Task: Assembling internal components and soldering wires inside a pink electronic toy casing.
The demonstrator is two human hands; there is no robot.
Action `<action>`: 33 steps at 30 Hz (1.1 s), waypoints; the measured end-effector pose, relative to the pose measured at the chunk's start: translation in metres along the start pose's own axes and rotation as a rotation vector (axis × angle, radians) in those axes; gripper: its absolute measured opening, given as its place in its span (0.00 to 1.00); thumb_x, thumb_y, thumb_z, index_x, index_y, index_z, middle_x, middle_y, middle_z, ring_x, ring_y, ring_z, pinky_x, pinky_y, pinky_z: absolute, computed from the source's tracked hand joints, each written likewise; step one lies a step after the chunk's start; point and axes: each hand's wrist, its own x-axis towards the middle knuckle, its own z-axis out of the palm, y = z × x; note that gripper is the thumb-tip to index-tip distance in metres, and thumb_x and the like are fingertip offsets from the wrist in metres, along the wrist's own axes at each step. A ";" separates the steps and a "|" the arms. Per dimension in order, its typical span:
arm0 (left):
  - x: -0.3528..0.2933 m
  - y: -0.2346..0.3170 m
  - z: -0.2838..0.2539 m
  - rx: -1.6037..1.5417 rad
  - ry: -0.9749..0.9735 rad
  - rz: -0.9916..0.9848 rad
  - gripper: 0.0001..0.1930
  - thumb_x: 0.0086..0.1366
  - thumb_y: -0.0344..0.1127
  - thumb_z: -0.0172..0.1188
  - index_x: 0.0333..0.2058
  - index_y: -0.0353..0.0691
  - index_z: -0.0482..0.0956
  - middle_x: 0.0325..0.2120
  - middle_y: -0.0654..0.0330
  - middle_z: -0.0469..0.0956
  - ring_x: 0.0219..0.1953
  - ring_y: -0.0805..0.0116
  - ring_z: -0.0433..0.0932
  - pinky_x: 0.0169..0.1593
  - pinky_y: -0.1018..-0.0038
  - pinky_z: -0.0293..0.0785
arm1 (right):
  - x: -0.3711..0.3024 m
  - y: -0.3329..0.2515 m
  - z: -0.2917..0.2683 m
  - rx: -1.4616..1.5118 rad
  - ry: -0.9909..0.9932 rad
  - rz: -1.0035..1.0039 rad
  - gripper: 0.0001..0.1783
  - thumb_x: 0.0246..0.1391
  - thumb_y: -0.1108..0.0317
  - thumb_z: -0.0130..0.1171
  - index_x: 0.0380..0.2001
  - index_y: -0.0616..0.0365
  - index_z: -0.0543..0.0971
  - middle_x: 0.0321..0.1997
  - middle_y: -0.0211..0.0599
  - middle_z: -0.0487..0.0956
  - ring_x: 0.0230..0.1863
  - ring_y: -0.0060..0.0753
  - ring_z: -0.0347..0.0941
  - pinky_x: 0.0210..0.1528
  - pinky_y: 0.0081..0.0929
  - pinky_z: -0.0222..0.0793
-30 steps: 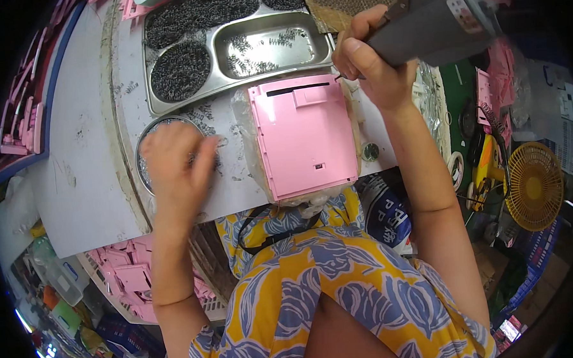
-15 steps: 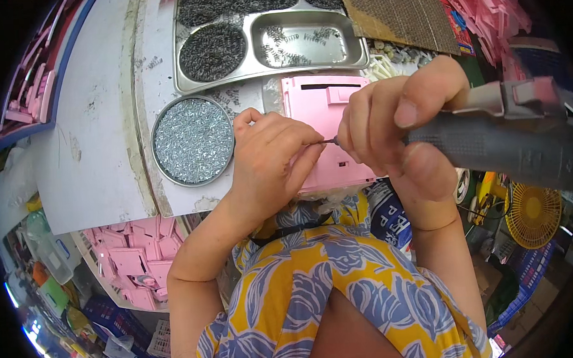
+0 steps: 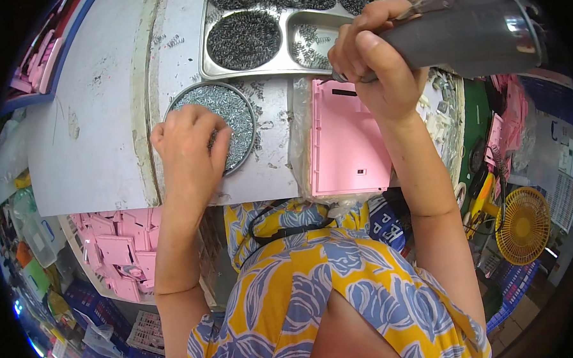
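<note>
My left hand (image 3: 190, 143) is over the left side of a round dish of small silvery screws (image 3: 232, 114). Its fingers curl down toward them, closed, and the fingertips are hidden. My right hand (image 3: 384, 63) grips a dark grey electric screwdriver (image 3: 469, 33), held up at the right and pointing left. The tool's tip is near the front edge of the metal tray. Below it lies a flat pink plastic panel (image 3: 349, 144) with a dark slot at the top and a small dark opening near the bottom; my right hand and forearm hide part of its right side.
A metal tray (image 3: 203, 67) holds black springs (image 3: 243, 40) in several compartments. Loose springs (image 3: 172, 40) lie on the white table (image 3: 99, 142). Pink parts (image 3: 117, 250) fill a container at lower left. White pieces (image 3: 434, 108) lie right of the panel; a yellow fan (image 3: 523, 226) stands beyond.
My left hand has left the screwdriver's tip and moved left to the screw dish. My right hand has lifted the screwdriver up and away from the pink panel. The view has shifted slightly.
</note>
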 end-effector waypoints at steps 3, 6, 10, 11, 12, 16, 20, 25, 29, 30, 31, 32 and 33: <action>0.009 -0.007 0.005 0.048 0.055 -0.047 0.06 0.58 0.37 0.67 0.26 0.44 0.81 0.33 0.63 0.76 0.43 0.60 0.73 0.52 0.58 0.58 | -0.004 0.011 0.004 -0.053 0.005 0.047 0.06 0.60 0.75 0.53 0.37 0.57 0.66 0.20 0.33 0.66 0.19 0.23 0.60 0.22 0.26 0.59; 0.016 -0.017 0.004 0.048 0.022 -0.048 0.05 0.59 0.35 0.67 0.27 0.43 0.80 0.32 0.62 0.77 0.41 0.59 0.75 0.50 0.61 0.60 | -0.005 0.014 0.002 -0.083 -0.033 0.028 0.07 0.60 0.75 0.54 0.36 0.57 0.66 0.20 0.33 0.67 0.19 0.23 0.61 0.21 0.25 0.58; 0.023 -0.002 0.008 -0.488 0.040 0.107 0.06 0.56 0.33 0.70 0.30 0.43 0.80 0.33 0.65 0.81 0.39 0.61 0.76 0.47 0.63 0.61 | 0.002 0.005 0.007 -0.097 0.009 0.077 0.08 0.63 0.71 0.54 0.43 0.58 0.69 0.20 0.30 0.66 0.19 0.22 0.61 0.22 0.26 0.59; 0.024 0.010 0.009 -0.495 0.052 0.134 0.06 0.55 0.33 0.70 0.30 0.45 0.81 0.32 0.66 0.81 0.38 0.63 0.76 0.47 0.63 0.60 | 0.007 -0.004 0.011 -0.029 -0.016 0.051 0.10 0.63 0.69 0.54 0.46 0.57 0.69 0.19 0.28 0.66 0.20 0.22 0.60 0.22 0.26 0.59; 0.021 0.028 0.010 -0.502 0.060 0.153 0.05 0.55 0.34 0.71 0.29 0.46 0.82 0.32 0.67 0.81 0.38 0.64 0.76 0.47 0.62 0.58 | 0.007 -0.017 0.015 0.042 -0.041 0.033 0.12 0.63 0.67 0.54 0.48 0.56 0.69 0.19 0.26 0.65 0.20 0.22 0.60 0.22 0.26 0.60; 0.016 0.059 0.021 -0.489 0.113 0.258 0.06 0.55 0.34 0.71 0.31 0.49 0.84 0.32 0.71 0.83 0.36 0.70 0.75 0.46 0.64 0.56 | -0.004 -0.055 0.031 0.083 -0.236 0.060 0.16 0.64 0.59 0.56 0.51 0.50 0.68 0.16 0.20 0.64 0.19 0.22 0.62 0.23 0.25 0.61; 0.015 0.068 0.024 -0.547 0.106 0.264 0.07 0.54 0.34 0.72 0.32 0.50 0.85 0.33 0.72 0.84 0.35 0.71 0.75 0.46 0.64 0.55 | -0.018 -0.063 0.049 0.045 -0.024 0.096 0.17 0.62 0.56 0.61 0.45 0.50 0.67 0.16 0.21 0.65 0.17 0.21 0.64 0.23 0.24 0.63; 0.009 0.068 0.029 -0.547 0.121 0.254 0.07 0.53 0.36 0.72 0.32 0.49 0.85 0.32 0.72 0.83 0.34 0.71 0.75 0.47 0.62 0.55 | -0.024 -0.057 0.049 0.007 -0.022 0.119 0.17 0.61 0.57 0.63 0.43 0.50 0.67 0.15 0.23 0.65 0.17 0.21 0.63 0.21 0.25 0.62; 0.003 0.062 0.024 -0.354 0.156 0.220 0.08 0.52 0.37 0.73 0.32 0.48 0.85 0.38 0.71 0.82 0.39 0.68 0.75 0.50 0.60 0.55 | -0.027 -0.046 0.046 -0.046 -0.051 0.098 0.16 0.61 0.61 0.62 0.43 0.52 0.66 0.15 0.25 0.65 0.16 0.21 0.61 0.20 0.25 0.60; 0.007 0.056 0.015 -0.329 0.161 0.169 0.08 0.52 0.38 0.73 0.31 0.48 0.85 0.38 0.70 0.80 0.41 0.67 0.74 0.51 0.60 0.55 | -0.027 -0.043 0.043 -0.086 -0.043 0.081 0.16 0.60 0.62 0.62 0.42 0.53 0.66 0.15 0.25 0.65 0.16 0.21 0.61 0.19 0.24 0.59; 0.008 0.049 0.009 -0.303 0.166 0.117 0.09 0.52 0.38 0.73 0.31 0.47 0.85 0.39 0.69 0.79 0.42 0.66 0.74 0.52 0.59 0.55 | -0.028 -0.040 0.040 -0.104 -0.038 0.085 0.15 0.60 0.64 0.61 0.42 0.54 0.66 0.16 0.26 0.65 0.15 0.21 0.60 0.19 0.24 0.58; 0.006 0.037 0.005 -0.192 0.091 0.078 0.09 0.52 0.38 0.73 0.32 0.47 0.85 0.39 0.68 0.78 0.43 0.65 0.73 0.53 0.59 0.55 | -0.029 -0.035 0.038 -0.116 -0.039 0.089 0.15 0.60 0.66 0.60 0.42 0.55 0.66 0.16 0.27 0.65 0.15 0.21 0.59 0.18 0.24 0.58; 0.002 0.024 0.001 -0.085 0.016 0.041 0.09 0.52 0.39 0.72 0.32 0.47 0.85 0.39 0.67 0.77 0.44 0.64 0.73 0.53 0.58 0.56 | -0.030 -0.031 0.035 -0.129 -0.040 0.096 0.14 0.60 0.68 0.59 0.42 0.57 0.66 0.16 0.28 0.66 0.15 0.21 0.58 0.18 0.23 0.57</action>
